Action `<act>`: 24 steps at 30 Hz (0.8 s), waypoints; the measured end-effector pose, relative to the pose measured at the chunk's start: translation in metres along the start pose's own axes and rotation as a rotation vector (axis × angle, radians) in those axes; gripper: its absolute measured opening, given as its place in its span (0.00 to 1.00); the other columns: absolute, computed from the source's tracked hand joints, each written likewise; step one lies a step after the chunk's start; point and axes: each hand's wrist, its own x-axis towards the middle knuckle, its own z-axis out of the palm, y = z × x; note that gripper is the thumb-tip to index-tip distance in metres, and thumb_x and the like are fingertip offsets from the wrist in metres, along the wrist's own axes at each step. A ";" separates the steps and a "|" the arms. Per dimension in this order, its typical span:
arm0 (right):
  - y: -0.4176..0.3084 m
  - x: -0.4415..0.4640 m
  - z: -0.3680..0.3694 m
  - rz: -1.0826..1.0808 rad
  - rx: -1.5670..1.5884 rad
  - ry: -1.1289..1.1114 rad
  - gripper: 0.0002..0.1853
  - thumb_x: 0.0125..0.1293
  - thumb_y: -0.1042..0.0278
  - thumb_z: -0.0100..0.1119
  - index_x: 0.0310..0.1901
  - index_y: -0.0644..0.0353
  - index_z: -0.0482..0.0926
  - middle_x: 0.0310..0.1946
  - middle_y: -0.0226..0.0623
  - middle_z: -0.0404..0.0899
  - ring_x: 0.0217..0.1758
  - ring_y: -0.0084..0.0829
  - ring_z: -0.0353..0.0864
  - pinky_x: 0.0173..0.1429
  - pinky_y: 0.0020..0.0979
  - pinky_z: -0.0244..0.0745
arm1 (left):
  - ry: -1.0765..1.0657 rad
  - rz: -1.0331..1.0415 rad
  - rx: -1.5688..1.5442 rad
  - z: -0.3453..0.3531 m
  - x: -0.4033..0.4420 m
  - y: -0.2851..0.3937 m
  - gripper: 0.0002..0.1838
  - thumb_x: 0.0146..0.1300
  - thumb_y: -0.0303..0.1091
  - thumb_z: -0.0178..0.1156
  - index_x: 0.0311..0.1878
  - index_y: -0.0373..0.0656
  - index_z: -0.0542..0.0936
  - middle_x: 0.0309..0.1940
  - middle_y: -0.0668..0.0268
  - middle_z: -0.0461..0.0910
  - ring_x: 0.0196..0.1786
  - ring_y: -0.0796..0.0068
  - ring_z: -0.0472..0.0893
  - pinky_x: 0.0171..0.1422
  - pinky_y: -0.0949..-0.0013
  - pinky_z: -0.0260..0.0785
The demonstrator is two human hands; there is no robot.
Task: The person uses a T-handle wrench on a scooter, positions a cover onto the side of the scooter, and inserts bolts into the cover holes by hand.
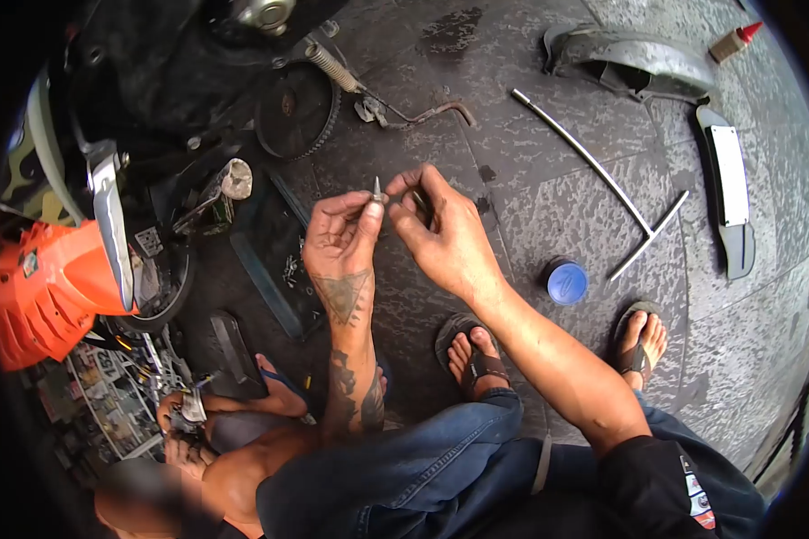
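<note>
Between the thumb and forefinger of my left hand [340, 241] is a small pointed metal part [377, 191], its tip upward. My right hand [447, 235] is close beside it, fingers curled and pinched. Something dark shows between those fingers, too small to name, and I cannot tell whether they touch the metal part. Beyond my right forearm, a round tub with a blue lid [566, 282] stands on the floor. A T-handle wrench [593, 163] lies farther right.
A motorcycle with an orange body panel [58, 283] fills the left side. A dark tray [265, 286] holds small bits. A kick lever [422, 115], a curved fender piece [633, 61], a red-capped bottle [735, 41] and a long cover [729, 184] lie around. Another person [243, 467] crouches lower left.
</note>
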 end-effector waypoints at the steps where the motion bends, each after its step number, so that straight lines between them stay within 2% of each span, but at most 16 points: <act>1: -0.003 0.004 0.000 -0.064 -0.044 0.030 0.09 0.61 0.73 0.57 0.43 0.63 0.74 0.32 0.40 0.76 0.31 0.35 0.79 0.37 0.34 0.73 | -0.035 0.034 -0.002 -0.001 0.006 0.002 0.08 0.62 0.20 0.61 0.44 0.33 0.74 0.40 0.58 0.81 0.41 0.78 0.81 0.50 0.78 0.74; 2: -0.005 0.007 0.001 -0.123 -0.091 0.059 0.10 0.59 0.73 0.59 0.43 0.62 0.75 0.32 0.38 0.76 0.30 0.35 0.78 0.37 0.34 0.73 | -0.056 0.026 0.017 0.002 0.011 0.007 0.08 0.62 0.20 0.61 0.44 0.33 0.74 0.40 0.58 0.81 0.41 0.78 0.81 0.50 0.78 0.74; 4: -0.009 0.017 0.005 -0.094 -0.001 0.091 0.11 0.58 0.72 0.61 0.43 0.61 0.78 0.32 0.38 0.77 0.31 0.36 0.79 0.38 0.34 0.73 | -0.013 0.078 0.089 0.006 0.020 0.018 0.08 0.61 0.24 0.63 0.42 0.37 0.76 0.38 0.62 0.83 0.37 0.84 0.78 0.37 0.82 0.65; 7: -0.012 0.028 0.012 -0.238 0.030 0.169 0.12 0.57 0.70 0.63 0.43 0.61 0.81 0.34 0.38 0.82 0.36 0.37 0.82 0.41 0.34 0.75 | -0.023 0.080 0.124 -0.001 0.036 0.024 0.08 0.61 0.24 0.62 0.42 0.36 0.76 0.38 0.63 0.83 0.37 0.84 0.79 0.36 0.82 0.64; 10: -0.014 0.040 0.017 -0.280 0.022 0.163 0.12 0.57 0.69 0.63 0.43 0.61 0.82 0.35 0.39 0.82 0.37 0.37 0.82 0.42 0.34 0.75 | -0.032 0.094 0.158 -0.007 0.051 0.028 0.08 0.62 0.24 0.61 0.43 0.36 0.76 0.38 0.63 0.83 0.36 0.84 0.79 0.36 0.82 0.65; 12: -0.017 0.046 0.021 -0.271 0.020 0.184 0.11 0.57 0.68 0.64 0.41 0.61 0.83 0.32 0.39 0.83 0.35 0.38 0.83 0.40 0.34 0.75 | -0.061 0.086 0.071 -0.008 0.059 0.033 0.08 0.64 0.25 0.59 0.45 0.37 0.76 0.39 0.64 0.82 0.37 0.83 0.78 0.36 0.81 0.66; 13: -0.017 0.052 0.025 -0.252 0.073 0.202 0.11 0.56 0.67 0.65 0.40 0.62 0.84 0.30 0.38 0.83 0.34 0.37 0.83 0.39 0.34 0.75 | -0.088 0.099 0.094 -0.009 0.061 0.034 0.09 0.67 0.28 0.57 0.47 0.37 0.75 0.40 0.63 0.81 0.38 0.82 0.78 0.38 0.80 0.67; 16: -0.023 0.066 0.033 -0.210 0.162 0.250 0.10 0.55 0.66 0.66 0.37 0.62 0.84 0.26 0.38 0.83 0.30 0.35 0.84 0.37 0.34 0.76 | -0.083 0.110 0.064 -0.001 0.067 0.041 0.07 0.67 0.30 0.55 0.45 0.38 0.76 0.40 0.64 0.81 0.40 0.81 0.79 0.35 0.80 0.66; 17: -0.024 0.070 0.037 -0.240 0.217 0.284 0.10 0.54 0.67 0.66 0.37 0.62 0.84 0.26 0.38 0.83 0.30 0.35 0.84 0.37 0.33 0.76 | -0.104 0.113 0.160 -0.004 0.071 0.042 0.22 0.70 0.44 0.53 0.54 0.34 0.72 0.50 0.58 0.78 0.49 0.73 0.78 0.49 0.74 0.69; 18: -0.027 0.075 0.040 -0.270 0.273 0.317 0.10 0.54 0.67 0.66 0.37 0.62 0.84 0.26 0.39 0.83 0.31 0.34 0.84 0.38 0.33 0.76 | -0.102 0.113 0.156 -0.005 0.075 0.045 0.22 0.70 0.44 0.53 0.54 0.34 0.72 0.50 0.58 0.78 0.49 0.73 0.78 0.49 0.74 0.69; 20: -0.032 0.084 0.045 -0.290 0.295 0.322 0.09 0.53 0.70 0.65 0.36 0.63 0.84 0.27 0.40 0.84 0.32 0.34 0.85 0.39 0.31 0.77 | -0.109 -0.018 -0.304 -0.004 0.086 0.054 0.42 0.67 0.62 0.48 0.64 0.27 0.61 0.61 0.50 0.69 0.61 0.63 0.71 0.67 0.64 0.60; 21: -0.036 0.088 0.050 -0.327 0.318 0.346 0.09 0.53 0.71 0.65 0.36 0.63 0.84 0.28 0.41 0.84 0.32 0.34 0.85 0.39 0.31 0.78 | -0.238 -0.089 -0.374 -0.005 0.094 0.060 0.55 0.61 0.73 0.42 0.68 0.22 0.51 0.67 0.46 0.60 0.69 0.57 0.61 0.76 0.57 0.46; 22: -0.039 0.091 0.053 -0.363 0.342 0.368 0.09 0.52 0.72 0.65 0.36 0.63 0.84 0.28 0.41 0.84 0.32 0.34 0.85 0.39 0.31 0.78 | -0.233 -0.089 -0.375 -0.002 0.098 0.061 0.55 0.61 0.73 0.42 0.68 0.22 0.51 0.67 0.46 0.60 0.69 0.57 0.61 0.76 0.57 0.46; 23: -0.041 0.094 0.054 -0.348 0.350 0.315 0.11 0.55 0.71 0.68 0.40 0.63 0.84 0.29 0.36 0.85 0.32 0.20 0.83 0.37 0.25 0.77 | -0.270 -0.028 -0.411 0.003 0.100 0.061 0.56 0.61 0.73 0.42 0.68 0.21 0.51 0.66 0.45 0.60 0.69 0.58 0.61 0.75 0.58 0.47; 24: -0.045 0.095 0.056 -0.351 0.349 0.310 0.11 0.55 0.71 0.68 0.40 0.63 0.84 0.29 0.36 0.85 0.32 0.20 0.83 0.37 0.25 0.77 | -0.310 0.036 -0.450 0.005 0.102 0.061 0.56 0.61 0.73 0.43 0.67 0.20 0.52 0.66 0.45 0.60 0.69 0.58 0.61 0.75 0.58 0.48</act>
